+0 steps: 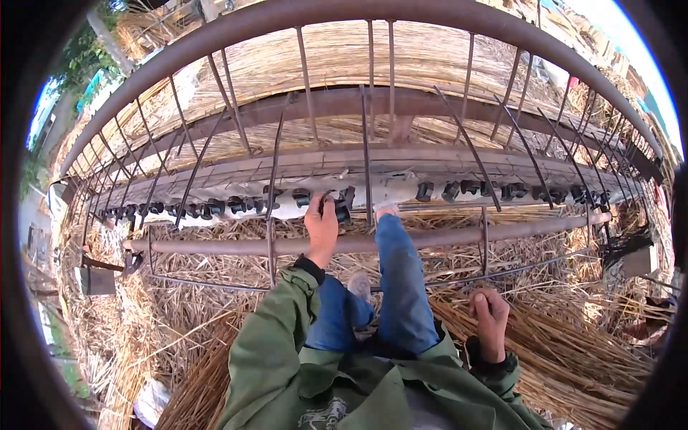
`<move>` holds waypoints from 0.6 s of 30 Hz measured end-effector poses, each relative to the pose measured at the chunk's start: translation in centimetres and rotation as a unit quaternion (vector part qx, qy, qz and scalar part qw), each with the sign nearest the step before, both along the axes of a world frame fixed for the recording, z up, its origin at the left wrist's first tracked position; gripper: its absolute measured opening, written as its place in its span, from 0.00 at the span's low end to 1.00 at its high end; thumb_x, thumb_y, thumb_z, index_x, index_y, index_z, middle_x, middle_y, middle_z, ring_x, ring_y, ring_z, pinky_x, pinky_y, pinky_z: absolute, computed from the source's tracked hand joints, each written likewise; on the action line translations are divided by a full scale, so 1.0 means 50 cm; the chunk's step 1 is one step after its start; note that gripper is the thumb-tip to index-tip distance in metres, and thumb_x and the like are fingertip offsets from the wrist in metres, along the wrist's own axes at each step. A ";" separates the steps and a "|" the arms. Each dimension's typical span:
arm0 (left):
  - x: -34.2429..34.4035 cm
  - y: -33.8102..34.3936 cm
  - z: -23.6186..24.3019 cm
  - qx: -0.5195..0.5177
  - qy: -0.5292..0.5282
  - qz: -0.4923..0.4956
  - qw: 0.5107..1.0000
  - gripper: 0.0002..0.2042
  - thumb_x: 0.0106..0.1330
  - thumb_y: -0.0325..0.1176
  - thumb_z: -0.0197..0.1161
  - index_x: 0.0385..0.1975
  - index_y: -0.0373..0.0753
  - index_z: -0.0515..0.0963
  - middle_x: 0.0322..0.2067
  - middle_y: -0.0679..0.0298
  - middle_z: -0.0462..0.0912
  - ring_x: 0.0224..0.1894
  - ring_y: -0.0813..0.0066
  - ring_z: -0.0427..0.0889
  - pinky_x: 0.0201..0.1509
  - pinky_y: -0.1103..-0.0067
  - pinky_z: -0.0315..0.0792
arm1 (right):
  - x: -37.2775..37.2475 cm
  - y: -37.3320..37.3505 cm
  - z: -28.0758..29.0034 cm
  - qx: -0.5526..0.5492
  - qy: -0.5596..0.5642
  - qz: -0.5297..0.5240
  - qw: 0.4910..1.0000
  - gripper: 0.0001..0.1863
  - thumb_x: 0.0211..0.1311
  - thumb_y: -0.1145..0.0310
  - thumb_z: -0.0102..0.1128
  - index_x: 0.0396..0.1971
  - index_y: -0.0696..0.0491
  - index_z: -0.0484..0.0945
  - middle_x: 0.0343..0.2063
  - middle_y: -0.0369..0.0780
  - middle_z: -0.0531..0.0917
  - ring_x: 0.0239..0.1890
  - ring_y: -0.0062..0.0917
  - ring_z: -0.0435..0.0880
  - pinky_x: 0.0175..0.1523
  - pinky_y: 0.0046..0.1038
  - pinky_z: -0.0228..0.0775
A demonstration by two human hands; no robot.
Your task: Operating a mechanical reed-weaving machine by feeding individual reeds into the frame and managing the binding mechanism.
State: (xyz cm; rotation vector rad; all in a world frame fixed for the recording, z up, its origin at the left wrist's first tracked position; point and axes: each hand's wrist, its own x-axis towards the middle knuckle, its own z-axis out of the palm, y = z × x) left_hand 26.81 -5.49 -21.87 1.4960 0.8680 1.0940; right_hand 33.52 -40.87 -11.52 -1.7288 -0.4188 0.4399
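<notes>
My left hand (322, 228) is up at a long row of small black spool-like pieces, its thumb and fingers closed on one black piece (345, 203) near the middle. More of these black pieces (237, 205) sit to its left along a pale strip (290, 208), and others (425, 191) to its right. Over the straw at lower right hovers my right hand (491, 322), its fingers curled in. Whether anything small is inside that hand cannot be seen. A thin dark rod (366, 154) rises just right of the left hand's piece.
A rusty curved pipe frame (373, 10) with thin upright bars arches across the far side. Below the row runs a rusty pipe (437, 238). Layered reeds (430, 64) lie beyond the frame. Loose straw (193, 301) covers the ground, with a reed bundle (573, 362) at right.
</notes>
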 end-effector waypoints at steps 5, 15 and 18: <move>-0.128 -0.004 -0.028 0.003 0.127 -0.032 0.991 0.11 0.60 0.32 0.53 0.37 0.32 0.74 0.28 0.57 0.79 0.31 0.72 0.77 0.37 0.80 0.69 | -0.001 0.006 -0.021 0.011 0.008 0.026 1.000 0.07 0.60 0.73 0.49 0.28 0.59 0.74 0.16 0.31 0.72 0.18 0.11 0.66 0.23 0.14 0.57; -0.108 0.035 -0.071 0.076 0.235 -0.015 0.969 0.12 0.56 0.33 0.54 0.38 0.36 0.75 0.30 0.53 0.79 0.35 0.56 0.79 0.40 0.70 0.70 | -0.014 0.011 -0.003 0.023 0.038 0.031 0.999 0.08 0.61 0.71 0.48 0.28 0.58 0.74 0.19 0.32 0.72 0.19 0.12 0.67 0.24 0.15 0.58; -0.075 0.028 -0.065 0.039 0.265 -0.015 0.963 0.10 0.55 0.34 0.56 0.35 0.38 0.76 0.28 0.54 0.79 0.33 0.57 0.79 0.37 0.70 0.70 | -0.014 0.006 -0.002 0.025 0.032 0.019 0.999 0.08 0.61 0.71 0.48 0.28 0.58 0.74 0.18 0.32 0.72 0.19 0.12 0.67 0.24 0.15 0.57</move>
